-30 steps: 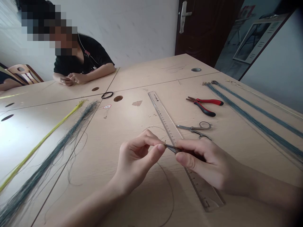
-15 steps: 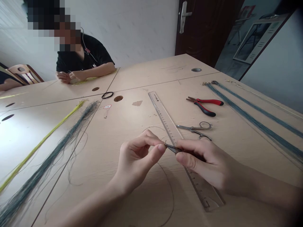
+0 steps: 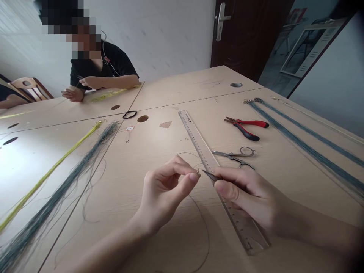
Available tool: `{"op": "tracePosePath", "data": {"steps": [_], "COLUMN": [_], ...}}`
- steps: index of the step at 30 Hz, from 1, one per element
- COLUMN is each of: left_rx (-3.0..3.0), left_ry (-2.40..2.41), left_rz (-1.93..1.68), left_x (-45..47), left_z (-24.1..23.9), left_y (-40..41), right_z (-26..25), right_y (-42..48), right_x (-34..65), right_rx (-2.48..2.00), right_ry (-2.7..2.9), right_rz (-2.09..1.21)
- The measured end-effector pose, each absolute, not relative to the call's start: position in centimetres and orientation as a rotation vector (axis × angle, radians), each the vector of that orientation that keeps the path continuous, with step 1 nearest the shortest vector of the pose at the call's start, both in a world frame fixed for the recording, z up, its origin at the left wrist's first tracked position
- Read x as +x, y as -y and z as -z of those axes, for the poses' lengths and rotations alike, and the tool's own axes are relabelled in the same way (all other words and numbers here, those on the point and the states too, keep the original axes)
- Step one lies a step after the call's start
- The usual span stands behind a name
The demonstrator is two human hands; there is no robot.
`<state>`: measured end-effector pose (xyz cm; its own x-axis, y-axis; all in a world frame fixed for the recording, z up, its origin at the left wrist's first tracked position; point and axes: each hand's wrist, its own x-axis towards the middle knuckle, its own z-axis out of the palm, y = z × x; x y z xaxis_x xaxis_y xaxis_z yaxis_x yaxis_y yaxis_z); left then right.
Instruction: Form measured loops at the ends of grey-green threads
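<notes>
My left hand [image 3: 167, 189] pinches a tiny gold-coloured metal piece [image 3: 198, 173] between thumb and forefinger. A thin dark cord [image 3: 208, 235] loops below and behind that hand on the table. My right hand [image 3: 250, 193] is closed on dark pointed tweezers [image 3: 211, 176]. Their tip points left, a small gap away from the metal piece; the rest is hidden in the palm. Beneath the right hand lies a clear ruler [image 3: 196, 142], slanting across the table. Small scissors [image 3: 231, 154] rest just beyond that hand.
Red-and-black pliers [image 3: 247, 127] lie behind the scissors. Blue-grey cord bundles [image 3: 301, 140] stretch along the right. On the left are a yellow bundle [image 3: 65, 155] and another blue-grey bundle [image 3: 76, 170]. A person [image 3: 105, 72] works across the table [image 3: 159, 242].
The tweezers' tip has drawn back to the right, off the metal piece. My left hand stays almost still. Across the table, the other person's hands have moved apart.
</notes>
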<state>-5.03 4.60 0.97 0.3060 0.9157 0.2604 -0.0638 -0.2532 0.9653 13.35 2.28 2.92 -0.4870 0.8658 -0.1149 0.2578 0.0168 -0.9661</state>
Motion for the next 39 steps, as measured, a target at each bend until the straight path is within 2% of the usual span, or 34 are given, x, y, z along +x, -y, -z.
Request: {"op": "tracePosePath", "data": {"steps": [39], "left_rx": [1.486], "left_ry": [-0.786], "left_rz": [-1.139], "left_x": [-5.1], "left_z": [-0.79], "left_y": [-4.63], "right_z": [-3.53], "right_y": [-2.32], "right_x": [13.31], "right_rx": [-1.255], "right_ry": [1.922], "right_rz": [-1.464]}}
